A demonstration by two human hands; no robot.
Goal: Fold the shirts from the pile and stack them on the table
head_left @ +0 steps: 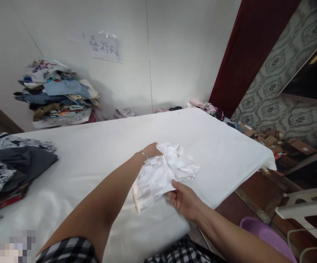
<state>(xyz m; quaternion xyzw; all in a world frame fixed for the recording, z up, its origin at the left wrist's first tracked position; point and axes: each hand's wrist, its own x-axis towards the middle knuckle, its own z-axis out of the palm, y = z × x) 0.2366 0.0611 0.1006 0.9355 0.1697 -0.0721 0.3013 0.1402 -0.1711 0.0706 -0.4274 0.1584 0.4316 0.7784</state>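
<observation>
A crumpled, thin white shirt (162, 175) lies partly bunched on the white-covered table (98, 146), its near edge raised off the cloth. My left hand (150, 150) reaches across to the far left edge of the shirt and grips it there, the fingertips partly hidden by the fabric. Lower down, my right hand (184, 199) pinches the near right edge between thumb and fingers. The far right part of the shirt spreads in loose folds.
Dark and patterned clothes (18, 164) are heaped at the table's left end. A tall clothes stack (62, 91) stands by the wall, under a handwritten paper sign (106, 47). Right of the table are cardboard boxes (302, 146), a white plastic stool (303, 208) and a purple basin (265, 233).
</observation>
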